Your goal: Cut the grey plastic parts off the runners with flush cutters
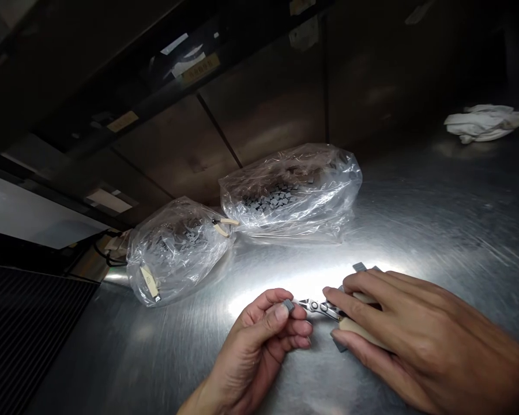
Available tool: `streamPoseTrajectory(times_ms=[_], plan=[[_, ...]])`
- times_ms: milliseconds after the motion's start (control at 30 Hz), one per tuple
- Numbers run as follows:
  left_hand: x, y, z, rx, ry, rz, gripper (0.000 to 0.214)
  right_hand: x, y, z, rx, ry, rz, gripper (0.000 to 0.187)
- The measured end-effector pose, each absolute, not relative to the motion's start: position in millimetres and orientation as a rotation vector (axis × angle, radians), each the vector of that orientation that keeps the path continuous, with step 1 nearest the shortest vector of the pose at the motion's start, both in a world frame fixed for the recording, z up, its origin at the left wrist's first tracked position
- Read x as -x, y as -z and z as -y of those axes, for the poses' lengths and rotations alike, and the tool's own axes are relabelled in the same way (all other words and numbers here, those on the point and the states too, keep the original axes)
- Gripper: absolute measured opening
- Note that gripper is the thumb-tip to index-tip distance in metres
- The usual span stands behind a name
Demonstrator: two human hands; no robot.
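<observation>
My left hand (259,340) pinches a small grey block (288,305) between thumb and fingertips. My right hand (415,328) is shut around the cream handles of small steel pliers (318,308), whose jaws point toward the grey block and sit just short of it. Further grey pieces (358,266) show past my right fingers, and another (339,344) lies partly hidden beneath them. Two clear plastic bags of similar grey blocks (290,190) (175,251) lie on the steel table beyond my hands, each fastened with a cream-coloured clip (225,226).
A brushed stainless steel table (415,219) reflects a bright light under my hands. A crumpled white cloth (486,123) lies at its far right. Dark cabinet panels (259,115) rise behind it, and a black ribbed grille (21,334) sits at the lower left.
</observation>
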State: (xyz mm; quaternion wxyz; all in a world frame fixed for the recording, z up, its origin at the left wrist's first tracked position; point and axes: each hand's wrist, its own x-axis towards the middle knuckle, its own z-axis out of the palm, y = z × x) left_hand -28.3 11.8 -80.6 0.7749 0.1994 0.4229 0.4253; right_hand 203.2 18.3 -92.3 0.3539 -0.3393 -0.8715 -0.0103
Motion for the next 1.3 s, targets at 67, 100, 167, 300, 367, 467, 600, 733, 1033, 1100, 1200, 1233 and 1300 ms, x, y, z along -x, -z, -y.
streamPoseTrajectory(times_ms=[67, 100, 167, 300, 367, 467, 600, 733, 1033, 1100, 1200, 1233, 1300], plan=[[28.1, 80.7, -11.6, -0.431, -0.92, -0.914, 0.015, -202.6, 92.7, -18.1, 0.877, 0.01, 2.258, 0.013], [27.8, 80.5, -11.3, -0.434, -0.923, -0.913, 0.013, -202.6, 93.1, -17.7, 0.876, 0.001, 2.263, 0.013], [26.9, 79.6, -10.4, -0.436, -0.937, -0.914, 0.011, -202.9, 94.0, -16.6, 0.884, -0.012, 2.267, 0.015], [24.0, 76.0, -9.0, -0.425, -0.977, -0.934, 0.017, -203.8, 95.3, -14.1, 0.891, -0.014, 2.249, 0.02], [23.0, 74.6, -9.1, -0.422, -0.986, -0.936, 0.017, -203.7, 95.6, -13.3, 0.888, -0.012, 2.243, 0.022], [23.3, 74.8, -9.6, -0.407, -0.991, -0.934, 0.007, -202.8, 96.5, -12.5, 0.89, -0.028, 2.237, 0.023], [25.6, 77.7, -9.3, -0.43, -0.977, -0.948, 0.011, -201.7, 98.2, -11.1, 0.889, -0.048, 2.229, 0.025], [26.2, 78.4, -9.0, -0.413, -0.956, -0.958, 0.015, -201.5, 99.7, -10.8, 0.886, -0.062, 2.26, 0.027], [28.7, 77.7, -7.7, -0.378, -0.928, -1.004, 0.018, -201.1, 101.2, -11.8, 0.887, 0.022, 2.244, 0.028], [28.9, 77.9, -7.3, -0.381, -0.928, -0.999, 0.016, -201.9, 99.1, -12.0, 0.898, 0.021, 2.241, 0.027], [27.7, 77.9, -6.8, -0.385, -0.932, -0.998, 0.014, -204.1, 95.5, -14.0, 0.9, 0.04, 2.231, 0.027], [27.0, 77.8, -6.7, -0.387, -0.933, -1.0, 0.014, -204.8, 94.6, -14.9, 0.9, 0.049, 2.227, 0.027], [25.7, 77.5, -6.8, -0.395, -0.933, -1.002, 0.014, -205.9, 93.8, -16.3, 0.902, 0.062, 2.22, 0.028]])
